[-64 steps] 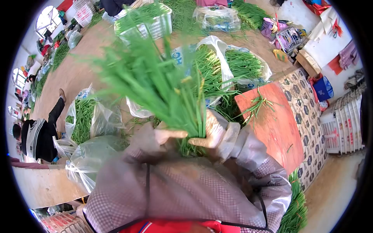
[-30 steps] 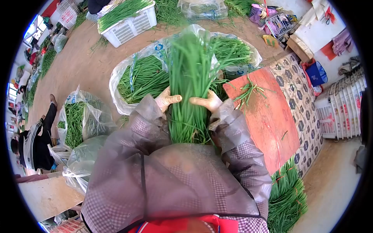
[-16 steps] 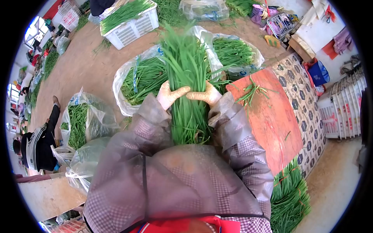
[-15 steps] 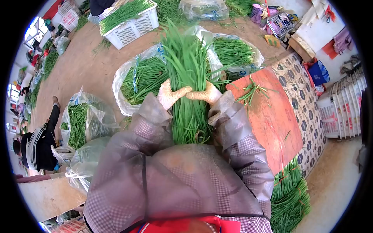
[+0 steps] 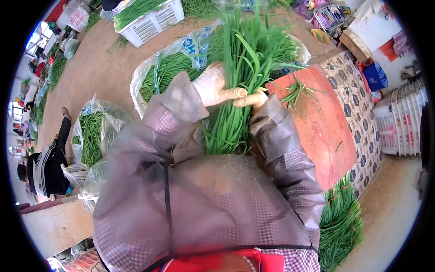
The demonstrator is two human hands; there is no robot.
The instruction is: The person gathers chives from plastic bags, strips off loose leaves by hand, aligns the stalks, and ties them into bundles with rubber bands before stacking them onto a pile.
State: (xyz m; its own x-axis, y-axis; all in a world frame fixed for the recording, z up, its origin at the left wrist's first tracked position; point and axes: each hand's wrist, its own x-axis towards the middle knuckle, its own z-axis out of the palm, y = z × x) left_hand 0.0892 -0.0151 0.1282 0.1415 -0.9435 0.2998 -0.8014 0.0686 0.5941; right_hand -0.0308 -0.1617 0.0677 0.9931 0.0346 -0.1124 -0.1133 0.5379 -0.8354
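A thick bunch of long green leaves that look like chives [image 5: 229, 129] stands upright in front of my chest, its tops leaning a little to the right. My left hand [image 5: 215, 88], in a pale glove, is closed round its left side. My right hand [image 5: 253, 99], gloved too, grips it from the right, and the thumbs meet across the front. Just beyond the bunch lies an open plastic bag [image 5: 137, 86] with more chives in it. To the right of my right hand a few loose stalks [image 5: 297, 93] rest on a red board [image 5: 319, 140].
Tied bundles of chives [image 5: 340, 226] are piled at the lower right, near a patterned cover [image 5: 353, 106]. A white basket [image 5: 158, 22] of greens stands at the back. On the left are another bag [image 5: 111, 115] and a person in dark clothes [image 5: 50, 172]. Stacked white crates [image 5: 398, 129] stand right.
The bunch has moved up and slightly right, its tops now leaning right. My left hand has risen with it, and the thumbs have come to overlap more.
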